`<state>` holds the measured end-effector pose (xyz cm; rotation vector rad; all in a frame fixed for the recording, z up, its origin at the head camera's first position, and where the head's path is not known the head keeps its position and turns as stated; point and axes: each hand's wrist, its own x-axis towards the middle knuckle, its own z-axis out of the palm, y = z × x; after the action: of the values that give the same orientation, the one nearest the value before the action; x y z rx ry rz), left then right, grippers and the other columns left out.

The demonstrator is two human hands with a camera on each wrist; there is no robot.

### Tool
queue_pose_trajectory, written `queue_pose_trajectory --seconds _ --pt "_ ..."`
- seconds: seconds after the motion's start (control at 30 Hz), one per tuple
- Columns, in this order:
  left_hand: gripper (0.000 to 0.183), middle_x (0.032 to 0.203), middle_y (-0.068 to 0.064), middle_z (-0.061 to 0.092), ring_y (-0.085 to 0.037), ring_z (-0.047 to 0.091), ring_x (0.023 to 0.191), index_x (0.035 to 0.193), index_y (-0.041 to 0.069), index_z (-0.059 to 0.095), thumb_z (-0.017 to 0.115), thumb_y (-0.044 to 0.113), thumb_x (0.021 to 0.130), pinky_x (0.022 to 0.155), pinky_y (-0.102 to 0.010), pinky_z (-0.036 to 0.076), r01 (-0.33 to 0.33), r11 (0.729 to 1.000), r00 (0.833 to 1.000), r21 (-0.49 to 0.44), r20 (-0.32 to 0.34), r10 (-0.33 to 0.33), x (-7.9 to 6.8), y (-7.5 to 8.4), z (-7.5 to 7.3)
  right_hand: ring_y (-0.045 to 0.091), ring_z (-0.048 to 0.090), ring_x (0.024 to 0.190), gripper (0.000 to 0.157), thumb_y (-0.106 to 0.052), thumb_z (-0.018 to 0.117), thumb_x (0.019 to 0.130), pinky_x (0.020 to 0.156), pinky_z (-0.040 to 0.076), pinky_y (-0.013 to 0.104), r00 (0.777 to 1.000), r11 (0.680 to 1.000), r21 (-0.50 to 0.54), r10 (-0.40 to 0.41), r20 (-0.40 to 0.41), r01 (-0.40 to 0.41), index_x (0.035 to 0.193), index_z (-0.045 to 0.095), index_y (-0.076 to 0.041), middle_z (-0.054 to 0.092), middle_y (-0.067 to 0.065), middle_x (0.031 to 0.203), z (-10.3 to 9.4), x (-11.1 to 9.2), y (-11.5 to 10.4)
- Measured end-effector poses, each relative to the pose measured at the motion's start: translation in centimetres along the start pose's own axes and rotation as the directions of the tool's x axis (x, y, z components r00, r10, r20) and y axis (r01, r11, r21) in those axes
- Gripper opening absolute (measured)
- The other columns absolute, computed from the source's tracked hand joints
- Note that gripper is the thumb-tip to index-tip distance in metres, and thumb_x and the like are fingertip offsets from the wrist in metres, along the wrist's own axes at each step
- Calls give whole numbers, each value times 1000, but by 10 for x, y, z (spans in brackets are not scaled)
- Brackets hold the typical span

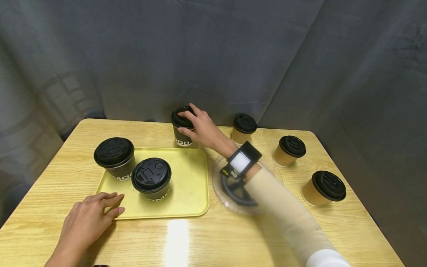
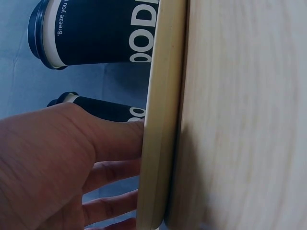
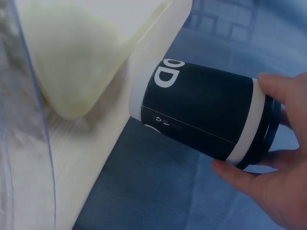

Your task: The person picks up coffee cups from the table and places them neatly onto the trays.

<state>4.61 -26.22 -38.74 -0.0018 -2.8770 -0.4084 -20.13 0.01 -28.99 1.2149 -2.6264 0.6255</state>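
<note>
At the back of the table my right hand [image 1: 207,130] grips a black paper coffee cup [image 1: 182,136] by its black lid. The right wrist view shows thumb and fingers spread around the lid of this cup [image 3: 201,108], just past the tray. My left hand [image 1: 87,219] rests at the near left corner of a yellow tray [image 1: 188,185], fingers nearly straight and touching the rim. Two more black lidded cups stand on the tray: one at the back left [image 1: 121,170], the other near the middle [image 1: 157,193].
Right of the tray, beneath my right forearm, lies a clear round plate [image 1: 221,193]. Brown cups with black lids stand beyond it: one at the back [image 1: 241,136], one farther right [image 1: 283,157], one near the right edge [image 1: 313,194]. Grey curtain [image 1: 213,55] hangs behind the table.
</note>
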Motion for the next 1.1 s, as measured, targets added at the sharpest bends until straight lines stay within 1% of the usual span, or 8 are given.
queue_pose_trajectory --seconds 0.13,0.27,0.47,0.7,0.87,1.1 --pt "35 113 -12 71 -42 64 101 108 16 76 80 27 75 75 -58 45 1 1000 1000 -2 3 -1 -1 0 0 37 31 146 45 -38 62 95 116 34 50 1000 1000 -3 -18 3 18 135 55 -17 38 23 151 -5 -7 -5" --pt "35 113 -12 71 -42 64 101 108 16 76 80 27 75 75 -57 45 2 1000 1000 -3 4 -2 -1 -1 0 42 36 142 46 -40 61 95 113 38 52 1000 1000 12 -9 20 8 136 54 -20 32 23 155 -9 -15 -9" --pt "35 114 -12 71 -42 63 101 109 16 76 79 27 76 75 -58 44 4 1000 1000 3 14 -4 -1 -2 0 47 41 134 47 -43 59 95 107 44 52 999 1000 30 -4 45 3 138 53 -23 28 23 157 -14 -29 -14" --pt "35 114 -12 71 -42 63 102 110 16 75 79 28 77 75 -58 44 6 1000 1000 -2 20 -6 -2 -3 0 44 43 135 48 -43 59 95 108 42 52 998 999 27 -24 63 22 138 52 -23 29 20 157 -14 -46 -19" --pt "36 115 -13 70 -42 62 102 111 16 75 79 28 78 75 -58 44 15 1000 999 2 35 -15 -1 -3 0 42 41 137 47 -42 61 95 111 40 52 998 999 29 -39 58 37 137 53 -23 30 19 157 -13 -57 -20" --pt "36 115 -13 70 -43 62 103 111 16 75 79 28 78 76 -59 44 20 1000 999 1 31 -20 -2 -3 0 39 39 139 48 -43 62 94 113 38 51 998 998 43 -40 57 37 137 54 -24 30 17 157 -14 -69 -24"
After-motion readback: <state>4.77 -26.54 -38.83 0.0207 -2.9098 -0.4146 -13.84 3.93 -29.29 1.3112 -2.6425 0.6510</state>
